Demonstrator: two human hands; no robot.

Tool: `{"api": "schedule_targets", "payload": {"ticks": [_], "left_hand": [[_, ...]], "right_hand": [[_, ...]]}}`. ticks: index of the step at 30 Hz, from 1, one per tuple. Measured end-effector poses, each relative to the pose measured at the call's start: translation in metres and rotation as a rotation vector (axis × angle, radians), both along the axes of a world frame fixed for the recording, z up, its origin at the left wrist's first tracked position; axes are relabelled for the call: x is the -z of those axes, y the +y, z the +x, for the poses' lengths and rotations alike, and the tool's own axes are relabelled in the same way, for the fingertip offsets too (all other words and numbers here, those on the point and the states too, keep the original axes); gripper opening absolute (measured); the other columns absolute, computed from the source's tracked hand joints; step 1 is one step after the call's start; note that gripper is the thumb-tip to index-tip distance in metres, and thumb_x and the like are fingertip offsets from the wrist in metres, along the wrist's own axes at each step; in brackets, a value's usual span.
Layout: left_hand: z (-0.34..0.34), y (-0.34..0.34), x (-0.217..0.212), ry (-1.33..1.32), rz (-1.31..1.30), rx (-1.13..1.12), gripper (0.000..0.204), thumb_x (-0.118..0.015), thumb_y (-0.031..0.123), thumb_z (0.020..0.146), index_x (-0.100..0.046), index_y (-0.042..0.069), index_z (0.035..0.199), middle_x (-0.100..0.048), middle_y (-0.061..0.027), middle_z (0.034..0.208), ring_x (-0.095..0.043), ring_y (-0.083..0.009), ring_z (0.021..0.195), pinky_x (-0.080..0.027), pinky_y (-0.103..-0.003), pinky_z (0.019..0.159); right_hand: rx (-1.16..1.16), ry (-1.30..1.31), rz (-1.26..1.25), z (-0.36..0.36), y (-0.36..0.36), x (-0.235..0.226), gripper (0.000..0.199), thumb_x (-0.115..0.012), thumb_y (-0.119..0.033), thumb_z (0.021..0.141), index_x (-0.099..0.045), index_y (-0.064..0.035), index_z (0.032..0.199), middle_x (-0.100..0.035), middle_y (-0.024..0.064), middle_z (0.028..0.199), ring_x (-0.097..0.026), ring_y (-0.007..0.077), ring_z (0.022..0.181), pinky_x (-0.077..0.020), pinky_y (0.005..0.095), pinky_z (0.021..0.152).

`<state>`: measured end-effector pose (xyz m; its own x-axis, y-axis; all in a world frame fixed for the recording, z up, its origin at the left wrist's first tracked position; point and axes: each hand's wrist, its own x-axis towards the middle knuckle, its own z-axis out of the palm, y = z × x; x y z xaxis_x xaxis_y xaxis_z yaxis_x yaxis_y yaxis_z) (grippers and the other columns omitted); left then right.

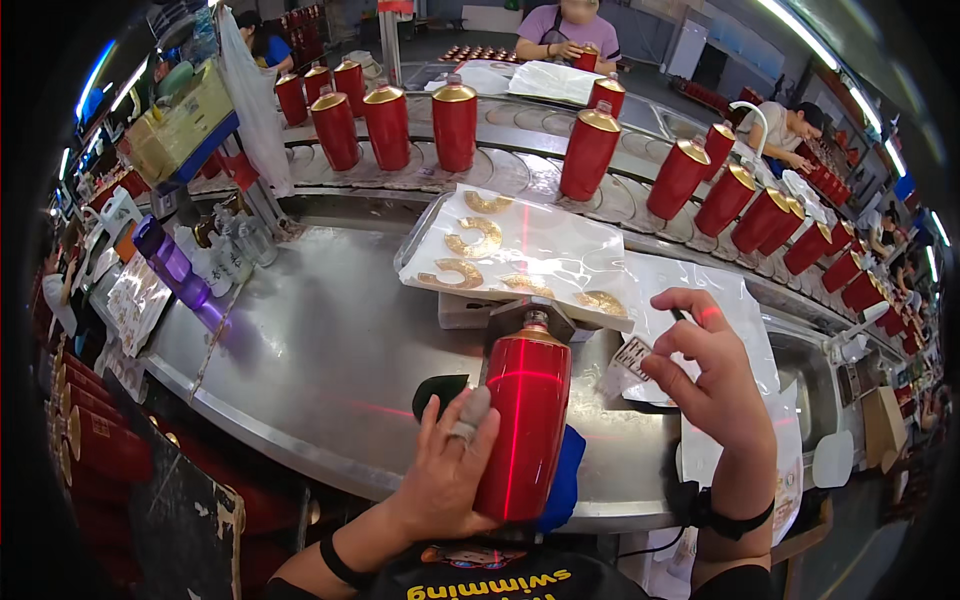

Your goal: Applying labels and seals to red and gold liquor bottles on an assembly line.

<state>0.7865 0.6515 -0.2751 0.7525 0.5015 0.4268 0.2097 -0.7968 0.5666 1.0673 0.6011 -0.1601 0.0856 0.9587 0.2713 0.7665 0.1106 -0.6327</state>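
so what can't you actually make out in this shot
- Head view: the lower side of the red bottle is hidden by the left hand and a blue pad.
- The small label at the right hand: print too small, partly covered by fingers.
- The gold pieces on the tray: glare off the plastic film blurs their shape.
- The far bottles on the conveyor bend and shrink toward the rim.
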Motion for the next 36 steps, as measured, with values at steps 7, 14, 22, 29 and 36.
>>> {"api": "schedule_targets", "payload": {"ticks": [7,14,22,29,36], "left_hand": [[-0.003,0.000,-0.006,0.155,0.149,0.065,0.112,-0.079,0.046,0.066,-0.021,-0.005,0.147,-0.043,-0.0347,0.128,-0.034,-0.0525,0.130,-0.016,-0.068,0.107],[-0.008,0.021,-0.009,-0.181,-0.554,0.277,0.105,-0.071,0.044,0.080,-0.010,-0.007,0.148,-0.019,-0.0323,0.151,-0.016,-0.0429,0.143,-0.013,-0.045,0.116],[0.034,0.031,0.007,-0.317,-0.774,0.002,0.082,-0.063,0.031,0.091,-0.015,-0.006,0.146,-0.034,-0.0260,0.142,-0.035,-0.0296,0.134,-0.030,-0.037,0.109],[0.038,0.037,0.010,-0.433,-1.058,0.017,0.080,-0.063,0.032,0.092,-0.016,-0.004,0.147,-0.040,-0.0246,0.138,-0.042,-0.0276,0.129,-0.033,-0.036,0.108],[0.049,0.047,0.012,-0.429,-1.006,-0.006,0.081,-0.063,0.036,0.092,-0.019,-0.004,0.146,-0.046,-0.0230,0.133,-0.048,-0.0241,0.122,-0.037,-0.034,0.103]], "right_hand": [[-0.156,-0.070,0.000,-0.028,-0.009,-0.017,0.015,-0.074,-0.008,0.076,-0.060,-0.0036,0.079,-0.056,0.0170,0.114,-0.053,0.0363,0.106,-0.0424,0.0416,0.091],[-0.275,0.095,-0.034,-0.053,0.012,0.009,0.016,-0.074,-0.011,0.079,-0.060,-0.0037,0.080,-0.055,0.0163,0.116,-0.055,0.0339,0.105,-0.0442,0.0403,0.089],[-0.123,0.042,0.038,-0.063,0.024,0.058,0.015,-0.073,-0.009,0.078,-0.059,-0.0034,0.081,-0.054,0.0174,0.115,-0.053,0.0358,0.106,-0.0438,0.0414,0.090],[0.161,0.105,0.262,-0.071,0.009,0.076,0.023,-0.067,-0.002,0.082,-0.066,-0.0058,0.104,-0.053,0.0174,0.116,-0.052,0.0353,0.107,-0.0437,0.0425,0.091],[0.031,-0.056,0.212,-0.080,-0.012,0.096,0.043,-0.071,-0.012,0.080,-0.063,-0.0076,0.122,-0.050,0.0196,0.125,-0.048,0.0415,0.114,-0.0389,0.0492,0.099]]}}
